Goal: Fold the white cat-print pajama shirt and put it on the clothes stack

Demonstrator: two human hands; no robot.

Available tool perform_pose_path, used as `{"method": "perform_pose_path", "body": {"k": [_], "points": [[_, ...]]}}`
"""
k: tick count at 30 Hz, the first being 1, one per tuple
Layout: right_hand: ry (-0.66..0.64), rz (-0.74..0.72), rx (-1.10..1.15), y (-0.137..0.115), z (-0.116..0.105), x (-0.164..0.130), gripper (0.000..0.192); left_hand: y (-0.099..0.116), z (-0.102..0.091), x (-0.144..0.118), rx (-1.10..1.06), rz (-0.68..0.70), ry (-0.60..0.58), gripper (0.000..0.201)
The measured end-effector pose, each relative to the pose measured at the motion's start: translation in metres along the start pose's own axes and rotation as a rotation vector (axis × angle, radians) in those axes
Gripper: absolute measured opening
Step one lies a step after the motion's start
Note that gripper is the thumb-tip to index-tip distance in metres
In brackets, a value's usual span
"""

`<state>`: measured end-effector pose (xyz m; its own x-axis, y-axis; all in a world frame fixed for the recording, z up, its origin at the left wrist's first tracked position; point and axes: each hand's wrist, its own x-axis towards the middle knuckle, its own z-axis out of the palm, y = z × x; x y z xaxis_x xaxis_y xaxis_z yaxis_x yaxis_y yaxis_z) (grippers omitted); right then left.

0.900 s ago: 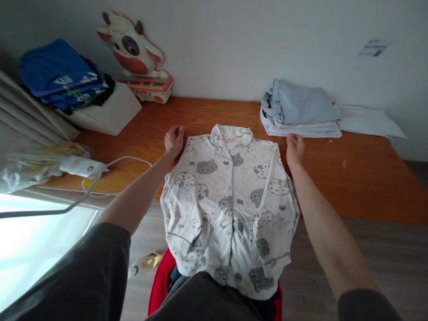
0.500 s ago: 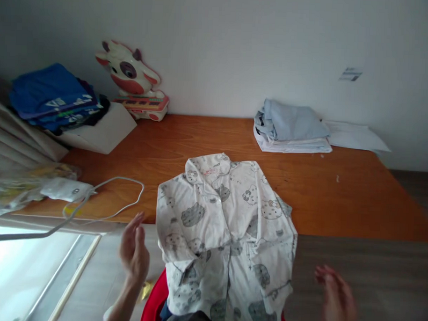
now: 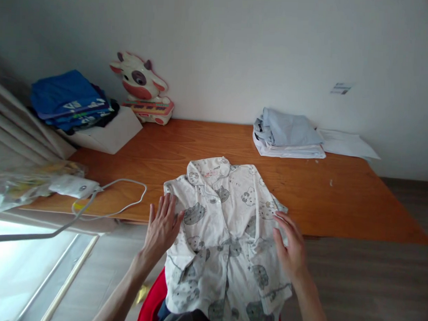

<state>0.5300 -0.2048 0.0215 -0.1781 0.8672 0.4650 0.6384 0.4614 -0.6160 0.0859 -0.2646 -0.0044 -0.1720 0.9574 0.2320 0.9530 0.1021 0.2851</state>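
Note:
A white pajama shirt (image 3: 211,226) with grey cat prints lies front side up, its collar on the wooden table and its lower part hanging over the front edge toward my lap. My left hand (image 3: 162,224) rests on or just above the sleeve at the shirt's left side, fingers stretched out. Over the opposite sleeve is my right hand (image 3: 291,243), fingers extended and thumb apart, with nothing gripped. Whether either palm presses on the cloth is hard to tell.
The wooden table (image 3: 342,207) bears folded grey and white clothes (image 3: 288,130), papers (image 3: 348,143), a cow-shaped toy keyboard (image 3: 146,90) and a white box (image 3: 116,133) under blue clothes (image 3: 68,99). At the left lie a white device (image 3: 74,186) with a cable and a plastic bag (image 3: 20,186).
Both hands have moved inward from beside the shirt to its two sleeves. The shirt's sleeve sides look slightly drawn in. The view has shifted a little.

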Motion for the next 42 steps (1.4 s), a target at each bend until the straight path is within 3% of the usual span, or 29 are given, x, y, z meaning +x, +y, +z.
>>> {"method": "perform_pose_path", "body": {"k": [4, 8, 12, 17, 21, 23, 25, 28, 29, 30, 33, 35, 37, 39, 42], "points": [[-0.248, -0.14, -0.151, -0.005, 0.036, 0.08, 0.048, -0.003, 0.01, 0.027, 0.088, 0.045, -0.019, 0.075], [-0.382, -0.141, -0.356, 0.026, 0.077, 0.113, 0.058, -0.016, 0.016, 0.067, 0.116, 0.081, -0.048, 0.076], [-0.359, -0.075, -0.53, 0.053, 0.1, 0.127, 0.064, -0.029, 0.024, 0.116, 0.124, 0.137, -0.079, 0.077], [-0.302, 0.007, -0.611, 0.061, 0.107, 0.148, 0.068, -0.04, 0.036, 0.184, 0.079, 0.193, -0.154, 0.076], [-0.246, 0.02, -0.577, 0.064, 0.107, 0.152, 0.068, -0.037, 0.024, 0.213, -0.082, 0.192, -0.206, 0.068], [-0.21, -0.002, -0.517, 0.066, 0.106, 0.152, 0.068, -0.031, 0.009, 0.197, -0.227, 0.167, -0.077, 0.062], [-0.19, -0.022, -0.459, 0.066, 0.102, 0.152, 0.069, -0.025, -0.004, 0.153, -0.392, 0.074, 0.171, 0.054], [-0.139, -0.041, -0.384, 0.051, 0.094, 0.153, 0.066, -0.02, -0.002, 0.048, -0.587, -0.282, 0.573, 0.039], [-0.102, -0.044, -0.337, 0.039, 0.092, 0.153, 0.063, -0.021, 0.005, 0.01, -0.627, -0.411, 0.669, 0.035], [-0.062, -0.041, -0.266, 0.024, 0.092, 0.15, 0.058, -0.023, 0.014, -0.027, -0.673, -0.504, 0.691, 0.033], [-0.072, -0.022, 0.061, -0.045, 0.107, 0.134, 0.04, -0.034, 0.046, -0.112, -0.774, -0.653, 0.6, 0.047], [-0.276, -0.044, 0.266, -0.099, 0.13, 0.118, 0.032, -0.043, 0.06, -0.138, -0.838, -0.705, 0.418, 0.062], [-0.486, -0.1, 0.375, -0.15, 0.16, 0.105, 0.031, -0.053, 0.065, -0.142, -0.934, -0.739, 0.183, 0.072], [-0.614, -0.177, 0.402, -0.191, 0.192, 0.098, 0.036, -0.062, 0.061, -0.135, -1.023, -0.739, -0.016, 0.071], [-0.701, -0.317, 0.303, -0.225, 0.231, 0.101, 0.059, -0.068, 0.048, -0.127, -1.053, -0.736, -0.143, 0.064]]}}
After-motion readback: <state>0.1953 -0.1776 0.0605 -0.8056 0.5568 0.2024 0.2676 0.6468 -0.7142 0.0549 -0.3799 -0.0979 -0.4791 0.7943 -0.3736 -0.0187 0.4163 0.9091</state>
